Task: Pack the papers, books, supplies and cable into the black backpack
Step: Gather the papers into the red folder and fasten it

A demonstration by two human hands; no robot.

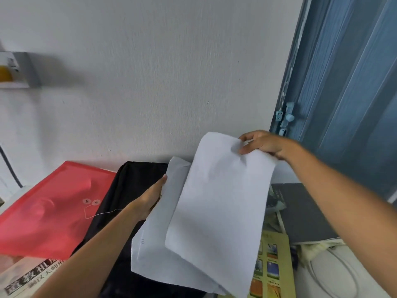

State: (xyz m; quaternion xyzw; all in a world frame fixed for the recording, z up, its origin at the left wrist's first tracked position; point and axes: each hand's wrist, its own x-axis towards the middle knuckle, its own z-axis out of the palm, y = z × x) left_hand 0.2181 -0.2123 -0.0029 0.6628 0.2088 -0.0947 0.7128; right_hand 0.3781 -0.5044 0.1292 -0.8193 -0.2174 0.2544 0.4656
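Both my hands hold white papers above the black backpack, which lies flat against the wall. My right hand pinches the top edge of the front sheet. My left hand grips the left edge of the sheets behind it. The papers hide most of the backpack's right side. A yellow-green book with small pictures lies to the right, partly under the papers. A white cable curls at the lower right.
A red plastic envelope folder with a string clasp rests left of the backpack. A newspaper with large printed characters lies at the lower left. A dark grey book sits at the right, below a blue door.
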